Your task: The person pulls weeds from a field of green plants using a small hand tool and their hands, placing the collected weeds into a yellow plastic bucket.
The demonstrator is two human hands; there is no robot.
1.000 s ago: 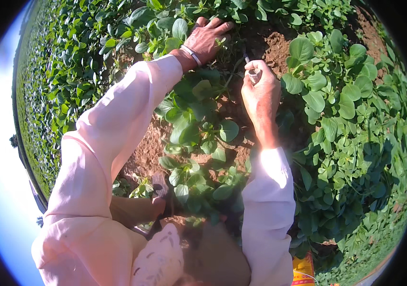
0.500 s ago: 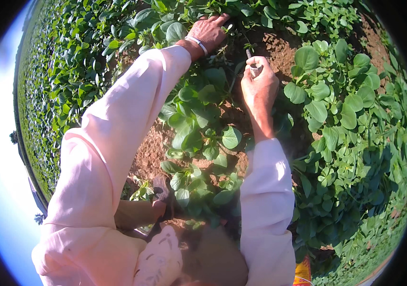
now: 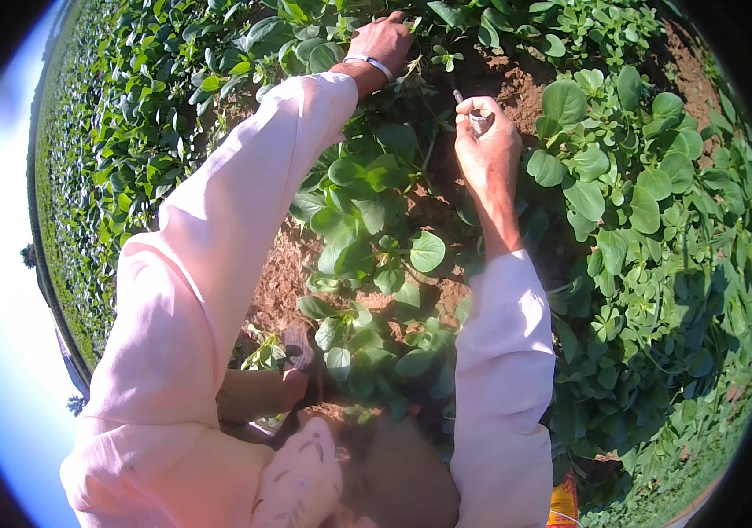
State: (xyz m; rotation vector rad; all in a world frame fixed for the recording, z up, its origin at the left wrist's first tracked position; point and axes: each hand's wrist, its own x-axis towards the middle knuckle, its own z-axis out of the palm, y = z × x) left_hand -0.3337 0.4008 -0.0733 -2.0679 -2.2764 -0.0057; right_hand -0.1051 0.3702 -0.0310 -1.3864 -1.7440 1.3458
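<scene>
My right hand (image 3: 489, 145) is closed around a small hand tool with a thin dark metal shaft (image 3: 457, 94) and a round, pale handle end (image 3: 482, 123). The shaft points away from me, low over bare soil; its working end is hard to make out. Up and to the left, my left hand (image 3: 380, 46), with a white band at its wrist, is at the edge of the leafy plants. Its fingers are curled in, and whatever they hold is hidden. A small green sprig (image 3: 447, 58) stands just right of it. Broad-leaved plants (image 3: 363, 211) grow between my forearms.
Dense leafy rows stretch left (image 3: 129, 150) and right (image 3: 649, 194). Reddish-brown soil (image 3: 521, 92) shows between plants. A dark shoe (image 3: 300, 352) rests on the ground near me. A red and yellow packet (image 3: 563, 502) lies at the lower right.
My left hand's outstretched fingers have curled in. My right hand has shifted slightly right and toward me with the tool, and the forearm has moved right.
</scene>
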